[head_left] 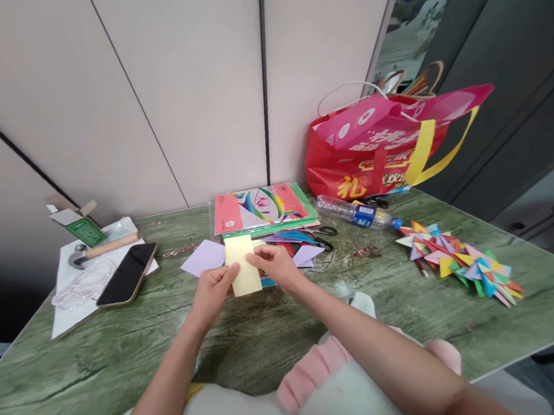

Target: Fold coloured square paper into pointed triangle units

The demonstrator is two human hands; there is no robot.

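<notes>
A pale yellow sheet of paper (pixel 242 271), folded into an upright rectangle, is held up above the table between my two hands. My left hand (pixel 213 290) pinches its left edge, thumb on the near face. At the right edge my right hand (pixel 276 266) grips it the same way. Behind it lie lilac pieces of paper (pixel 205 258), with blue and red pieces partly covered by my hands. Black-handled scissors (pixel 325 232) rest just right of these papers. A pink-covered paper pack (pixel 262 208) lies farther back against the wall.
On the left are a smartphone (pixel 127 274), a hammer (pixel 110 245), clear beads (pixel 84 285) and a green box (pixel 83 228). To the right lie a plastic bottle (pixel 361 213), a red bag (pixel 378 155) and colourful folded paper pieces (pixel 460 257). A pale plush item (pixel 254 410) sits at the near edge.
</notes>
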